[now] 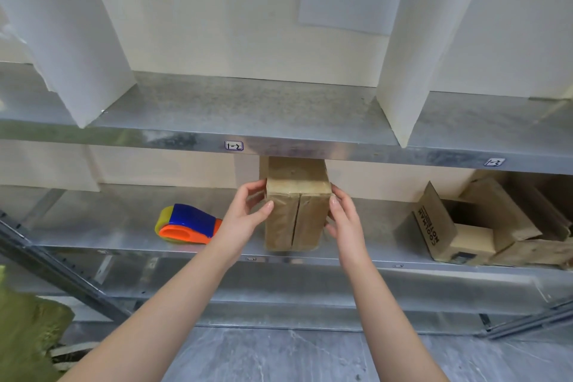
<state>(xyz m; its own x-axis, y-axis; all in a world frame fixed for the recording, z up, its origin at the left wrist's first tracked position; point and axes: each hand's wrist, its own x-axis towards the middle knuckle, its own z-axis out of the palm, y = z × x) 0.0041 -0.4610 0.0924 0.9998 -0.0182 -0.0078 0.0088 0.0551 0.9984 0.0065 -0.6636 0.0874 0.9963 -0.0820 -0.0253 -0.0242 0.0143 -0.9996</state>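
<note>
At shelf edge (139,250), left hand (245,215) and right hand (344,217) grip upright box (297,217).

Lower metal shelf (108,220): cardboard box (294,220) standing mid, tape dispenser (189,223) left, open cartons (434,226) right.

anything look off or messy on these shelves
Yes. At the right of the lower shelf, an open carton lies tipped on its side, flap splayed, print sideways. The upper left divider has a ragged, torn edge. The taped box that the left hand and right hand grip stands on end, seemingly intact.
</note>
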